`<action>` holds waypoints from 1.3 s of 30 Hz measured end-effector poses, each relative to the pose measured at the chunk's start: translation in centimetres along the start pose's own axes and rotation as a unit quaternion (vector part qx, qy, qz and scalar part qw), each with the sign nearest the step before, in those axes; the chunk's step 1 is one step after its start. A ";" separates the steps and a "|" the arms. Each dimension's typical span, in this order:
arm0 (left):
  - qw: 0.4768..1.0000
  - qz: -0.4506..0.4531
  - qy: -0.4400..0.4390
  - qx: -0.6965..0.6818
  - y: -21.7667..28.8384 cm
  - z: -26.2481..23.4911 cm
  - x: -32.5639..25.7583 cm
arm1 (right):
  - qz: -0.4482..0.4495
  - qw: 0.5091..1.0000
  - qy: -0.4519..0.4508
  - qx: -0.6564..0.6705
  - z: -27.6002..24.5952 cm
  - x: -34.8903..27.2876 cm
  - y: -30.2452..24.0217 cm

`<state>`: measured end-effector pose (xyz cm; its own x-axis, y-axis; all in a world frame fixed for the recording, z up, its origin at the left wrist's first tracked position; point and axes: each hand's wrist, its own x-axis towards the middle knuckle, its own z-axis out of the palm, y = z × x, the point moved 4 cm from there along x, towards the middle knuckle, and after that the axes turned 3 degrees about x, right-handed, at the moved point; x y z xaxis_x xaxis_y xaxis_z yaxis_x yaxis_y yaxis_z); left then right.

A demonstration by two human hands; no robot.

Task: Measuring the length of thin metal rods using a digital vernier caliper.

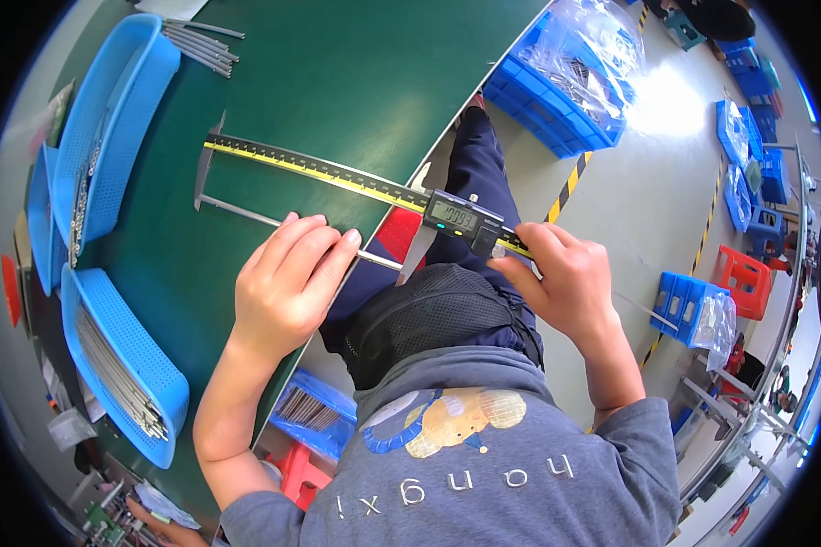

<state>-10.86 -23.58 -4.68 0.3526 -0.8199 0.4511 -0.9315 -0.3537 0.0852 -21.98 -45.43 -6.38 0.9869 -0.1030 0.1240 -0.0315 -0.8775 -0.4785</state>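
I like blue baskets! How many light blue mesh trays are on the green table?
2: one tray at the table's far left edge, one tray nearer, holding metal rods. More may be hidden.

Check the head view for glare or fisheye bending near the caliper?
Head view: a blown-out glare patch on the grey floor; the green table edge bends toward the rim; black corners vignette; the caliper, the left hand and the right hand are sharp, evenly lit, with soft shadows.
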 end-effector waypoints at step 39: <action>0.999 -0.021 0.042 0.022 0.4 0.6 -0.7 | 0.007 1.000 0.025 0.006 -0.4 0.0 -0.7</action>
<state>-11.39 -23.42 -5.54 0.3810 -0.7639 0.5208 -0.9104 -0.4082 0.0672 -22.07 -44.99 -5.74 0.9772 -0.1394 0.1601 -0.0438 -0.8703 -0.4905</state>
